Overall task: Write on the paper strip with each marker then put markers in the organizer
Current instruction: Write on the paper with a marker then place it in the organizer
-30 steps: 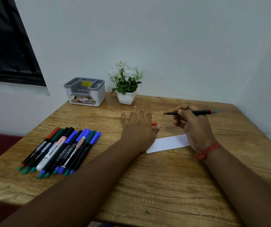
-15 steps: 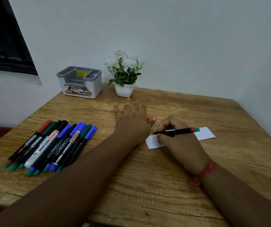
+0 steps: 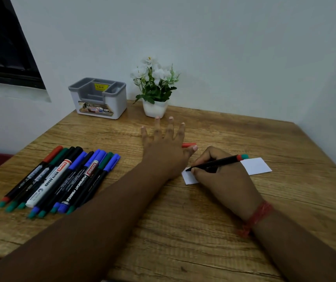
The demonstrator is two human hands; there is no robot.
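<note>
right hand (image 3: 222, 176) fingers curled round a slim black marker (image 3: 215, 163), tip down on the near-left end of the paper strip (image 3: 256, 165); i read this as the first strokes. left hand (image 3: 167, 147) flat, fingers straight and spread, palm pressing the table (image 3: 183, 231) just left of the strip; a red cap (image 3: 188, 145) lies by its thumb. strip lies at mid-table, partly under the right hand. handling, my guess: strip is light and limp, will skate on the wood unless pinned at its end; marker is light, stiff, smooth plastic, best taken low on the barrel near the tip. left of the strip, well apart, the waiting markers (image 3: 61, 178) lie in a row; beyond the strip to the left, at the wall, the grey organizer (image 3: 99, 98) with nothing visible inside, a flower pot (image 3: 154, 107) beside it. against half a second back: tip looks lower on the paper, left fingers spread wider; a second back the marker was up in the air.
</note>
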